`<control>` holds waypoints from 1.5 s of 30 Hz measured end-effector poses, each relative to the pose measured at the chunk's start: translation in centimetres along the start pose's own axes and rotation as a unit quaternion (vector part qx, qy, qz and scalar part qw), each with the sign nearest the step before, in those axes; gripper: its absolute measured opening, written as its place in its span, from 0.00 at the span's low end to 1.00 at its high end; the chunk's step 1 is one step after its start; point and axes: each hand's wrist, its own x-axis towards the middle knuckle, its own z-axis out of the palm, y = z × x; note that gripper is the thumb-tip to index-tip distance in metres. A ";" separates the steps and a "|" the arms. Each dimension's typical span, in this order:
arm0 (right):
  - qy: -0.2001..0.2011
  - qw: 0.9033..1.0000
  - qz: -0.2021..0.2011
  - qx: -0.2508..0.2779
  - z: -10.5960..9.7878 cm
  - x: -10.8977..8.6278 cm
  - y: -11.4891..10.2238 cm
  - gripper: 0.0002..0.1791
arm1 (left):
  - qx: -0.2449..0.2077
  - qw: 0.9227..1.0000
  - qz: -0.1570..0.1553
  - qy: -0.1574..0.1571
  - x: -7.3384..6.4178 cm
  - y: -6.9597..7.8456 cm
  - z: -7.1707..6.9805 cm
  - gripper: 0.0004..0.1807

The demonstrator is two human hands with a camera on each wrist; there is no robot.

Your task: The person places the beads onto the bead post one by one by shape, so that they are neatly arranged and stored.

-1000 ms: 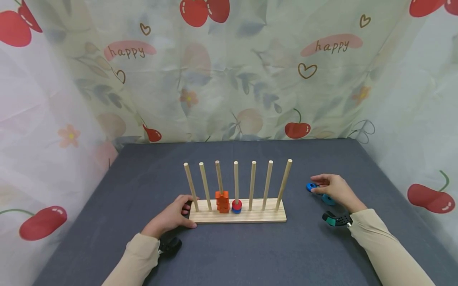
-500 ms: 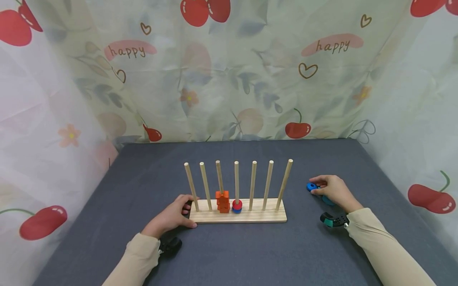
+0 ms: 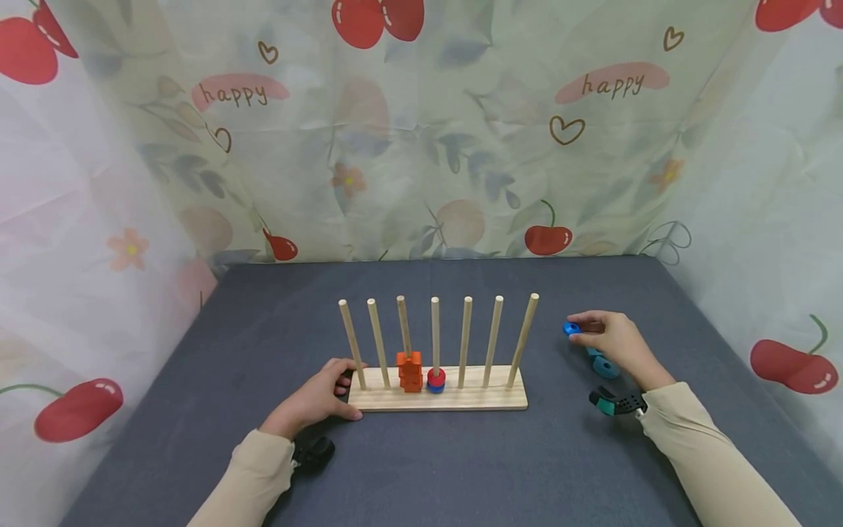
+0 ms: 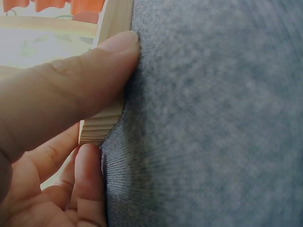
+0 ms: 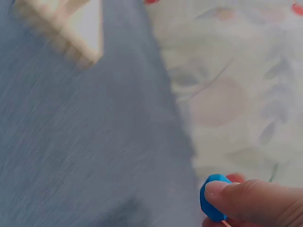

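A pale wooden peg rack (image 3: 474, 399) stands on the table with a row of upright dowels. My left hand (image 3: 316, 395) grips its left end, thumb at the front edge; in the left wrist view the thumb and fingers hold the wooden corner. Orange blocks (image 3: 410, 373) are stacked on one dowel. Beside them, a red piece (image 3: 436, 376) sits above a blue one on another dowel. My right hand (image 3: 622, 344), right of the rack, pinches a blue bead (image 5: 210, 204) with a hole, between thumb and fingers. The fingers hide part of it.
Darker blue-teal pieces (image 3: 604, 367) lie on the dark tabletop (image 3: 461, 468) beneath the right hand. A patterned curtain (image 3: 421, 146) hangs behind and along both sides. A thin wire loop (image 3: 668, 241) shows at the back right corner.
My right hand has lifted slightly upward and away with the blue bead, showing more of the pieces below. The left hand and the rack have stayed put.
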 end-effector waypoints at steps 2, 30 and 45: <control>0.011 1.000 -0.004 0.013 -0.4 -0.3 -1.2 0.24 | 0.003 1.000 -0.001 -0.001 0.0 0.0 0.0 0.44; 0.083 0.894 -0.293 0.328 0.2 -7.0 -17.0 0.19 | 0.000 1.000 0.003 -0.006 0.0 0.1 -0.2 0.43; 0.058 0.895 -0.332 0.292 3.5 -6.7 -19.1 0.22 | -0.002 1.000 -0.002 -0.006 -0.1 0.2 -0.1 0.43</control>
